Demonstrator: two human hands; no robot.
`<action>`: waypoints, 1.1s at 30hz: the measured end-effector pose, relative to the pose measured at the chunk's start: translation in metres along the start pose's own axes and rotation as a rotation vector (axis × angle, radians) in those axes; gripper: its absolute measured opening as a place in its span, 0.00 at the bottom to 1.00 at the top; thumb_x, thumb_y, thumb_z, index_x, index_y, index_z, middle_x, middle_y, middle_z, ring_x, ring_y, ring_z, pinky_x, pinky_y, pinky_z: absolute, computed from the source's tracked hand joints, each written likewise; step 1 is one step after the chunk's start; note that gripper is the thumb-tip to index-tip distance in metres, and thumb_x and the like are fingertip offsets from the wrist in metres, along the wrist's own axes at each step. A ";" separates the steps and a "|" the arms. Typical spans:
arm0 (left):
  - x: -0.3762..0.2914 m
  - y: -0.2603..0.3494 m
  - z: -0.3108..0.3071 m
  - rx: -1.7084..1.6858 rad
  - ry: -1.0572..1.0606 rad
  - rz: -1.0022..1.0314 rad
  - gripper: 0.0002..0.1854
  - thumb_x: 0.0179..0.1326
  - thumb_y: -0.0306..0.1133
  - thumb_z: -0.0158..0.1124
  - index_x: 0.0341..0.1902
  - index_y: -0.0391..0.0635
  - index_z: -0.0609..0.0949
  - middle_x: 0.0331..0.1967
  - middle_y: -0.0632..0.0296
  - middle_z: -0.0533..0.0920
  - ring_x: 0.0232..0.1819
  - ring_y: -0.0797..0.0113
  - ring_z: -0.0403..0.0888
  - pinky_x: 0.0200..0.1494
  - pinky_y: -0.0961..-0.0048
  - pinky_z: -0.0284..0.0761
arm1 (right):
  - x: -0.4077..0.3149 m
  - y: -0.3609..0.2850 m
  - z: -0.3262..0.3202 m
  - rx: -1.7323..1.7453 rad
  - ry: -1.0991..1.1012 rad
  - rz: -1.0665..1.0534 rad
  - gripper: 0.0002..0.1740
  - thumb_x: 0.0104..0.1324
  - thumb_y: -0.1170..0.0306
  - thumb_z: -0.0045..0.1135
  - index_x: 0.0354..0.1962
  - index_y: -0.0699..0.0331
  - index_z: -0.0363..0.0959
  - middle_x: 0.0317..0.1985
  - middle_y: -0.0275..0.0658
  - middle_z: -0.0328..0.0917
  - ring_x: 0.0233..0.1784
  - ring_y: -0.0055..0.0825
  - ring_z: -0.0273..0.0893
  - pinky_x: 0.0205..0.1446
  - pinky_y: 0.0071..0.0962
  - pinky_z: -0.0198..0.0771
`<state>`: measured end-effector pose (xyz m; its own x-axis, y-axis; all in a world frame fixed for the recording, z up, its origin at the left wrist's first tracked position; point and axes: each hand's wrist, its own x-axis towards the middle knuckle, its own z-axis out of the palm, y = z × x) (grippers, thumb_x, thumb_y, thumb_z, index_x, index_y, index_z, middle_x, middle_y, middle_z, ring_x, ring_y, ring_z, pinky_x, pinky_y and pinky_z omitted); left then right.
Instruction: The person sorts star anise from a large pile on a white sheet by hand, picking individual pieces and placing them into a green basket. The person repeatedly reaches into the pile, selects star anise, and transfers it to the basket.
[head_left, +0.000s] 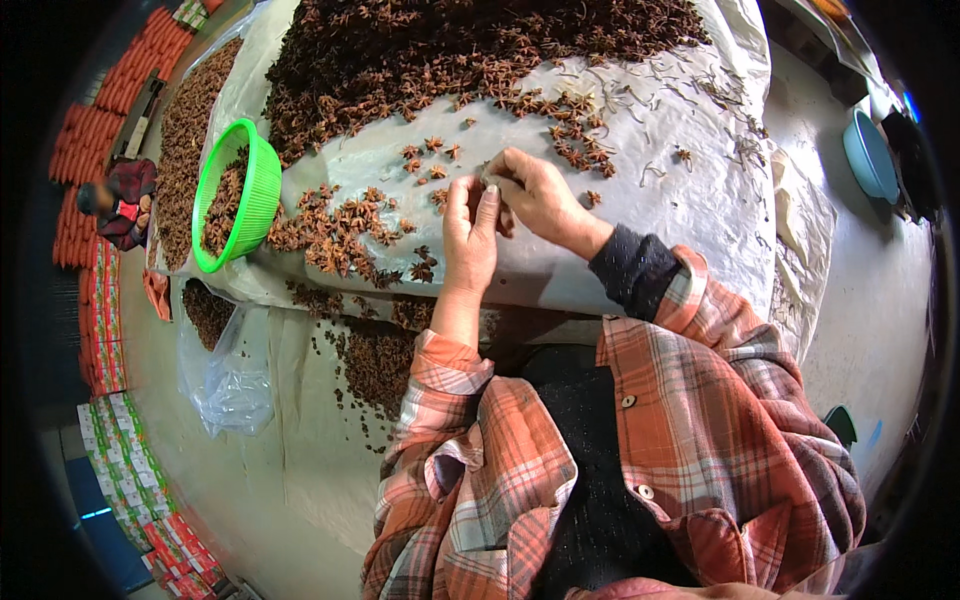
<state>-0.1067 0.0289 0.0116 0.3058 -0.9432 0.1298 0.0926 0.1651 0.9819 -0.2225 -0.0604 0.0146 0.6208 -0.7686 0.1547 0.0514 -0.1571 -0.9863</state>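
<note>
My left hand (472, 229) and my right hand (540, 195) meet at the fingertips above a pale plastic sheet (694, 240). Thumbs and forefingers pinch a small piece that the fingers mostly hide, so I cannot tell what it is. Left of the hands lies a loose heap of star anise (337, 232), with a few single pods (433, 144) just beyond them. A large dark pile of star anise (450, 60) covers the far side. Thin curved stems (630, 97) lie scattered at the right, beside a short line of star anise (577, 142).
A green plastic basket (259, 195) holding star anise tilts at the left. Beyond it is a long brown heap (191, 142) and a seated person (124, 202). Spilled pieces (375, 367) and a clear plastic bag (232, 390) lie below the sheet's edge. A blue basin (870, 157) stands right.
</note>
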 end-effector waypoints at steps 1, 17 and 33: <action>-0.001 -0.001 0.005 0.011 -0.003 0.002 0.09 0.74 0.37 0.54 0.45 0.43 0.72 0.26 0.69 0.72 0.24 0.81 0.68 0.25 0.81 0.65 | -0.008 -0.001 -0.004 0.152 -0.080 0.019 0.08 0.66 0.75 0.55 0.40 0.73 0.71 0.26 0.46 0.79 0.30 0.28 0.80 0.36 0.32 0.75; 0.080 -0.022 -0.006 1.114 -0.189 0.430 0.17 0.59 0.29 0.65 0.53 0.42 0.79 0.47 0.54 0.75 0.51 0.52 0.72 0.55 0.60 0.70 | -0.037 -0.001 -0.112 -1.108 0.172 -0.260 0.12 0.60 0.69 0.58 0.42 0.57 0.78 0.42 0.34 0.77 0.48 0.32 0.75 0.52 0.37 0.67; 0.067 -0.026 -0.007 0.325 -0.076 0.034 0.07 0.63 0.18 0.62 0.41 0.42 0.77 0.32 0.67 0.79 0.33 0.81 0.75 0.38 0.82 0.74 | 0.008 0.015 -0.038 -0.746 0.049 -0.289 0.10 0.58 0.66 0.60 0.32 0.65 0.76 0.27 0.46 0.79 0.33 0.45 0.80 0.38 0.41 0.75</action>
<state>-0.0819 -0.0367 -0.0060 0.2309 -0.9596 0.1609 -0.2271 0.1077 0.9679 -0.2465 -0.0924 0.0030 0.6270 -0.6578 0.4173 -0.3428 -0.7140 -0.6105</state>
